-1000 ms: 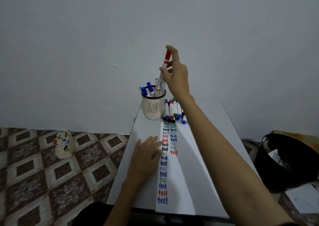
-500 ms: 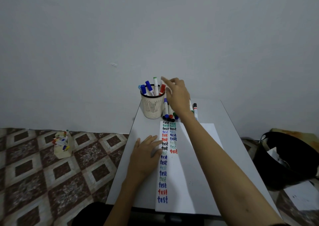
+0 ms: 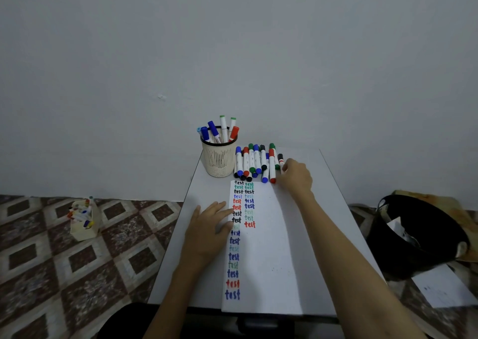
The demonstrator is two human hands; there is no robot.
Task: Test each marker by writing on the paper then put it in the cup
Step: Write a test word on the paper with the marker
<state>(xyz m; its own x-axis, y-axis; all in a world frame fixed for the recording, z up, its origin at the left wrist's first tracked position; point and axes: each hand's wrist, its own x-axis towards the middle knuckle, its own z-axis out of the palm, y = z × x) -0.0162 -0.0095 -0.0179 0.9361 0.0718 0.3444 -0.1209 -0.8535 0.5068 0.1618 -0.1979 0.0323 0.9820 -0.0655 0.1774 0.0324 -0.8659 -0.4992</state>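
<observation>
A cream mesh cup [image 3: 218, 159] stands at the table's far left and holds several markers, among them a red-capped marker [image 3: 234, 132]. Beside it lies a row of loose markers [image 3: 254, 162] with blue, red, green and black caps. My right hand [image 3: 296, 177] is at the right end of that row, its fingers curled round a black-capped marker [image 3: 281, 158]. The white paper [image 3: 263, 248] carries two columns of the word "test" in several colours. My left hand [image 3: 207, 231] rests flat on the paper's left edge.
The small grey table [image 3: 336, 209] stands against a plain wall. A black bin [image 3: 419, 235] with paper in it is on the floor to the right. A cream box of markers [image 3: 84, 218] sits on the tiled floor at the left.
My right hand dropped the red-capped marker into the cup, then moved down and right to the black-capped marker at the end of the row. The left hand stayed put.
</observation>
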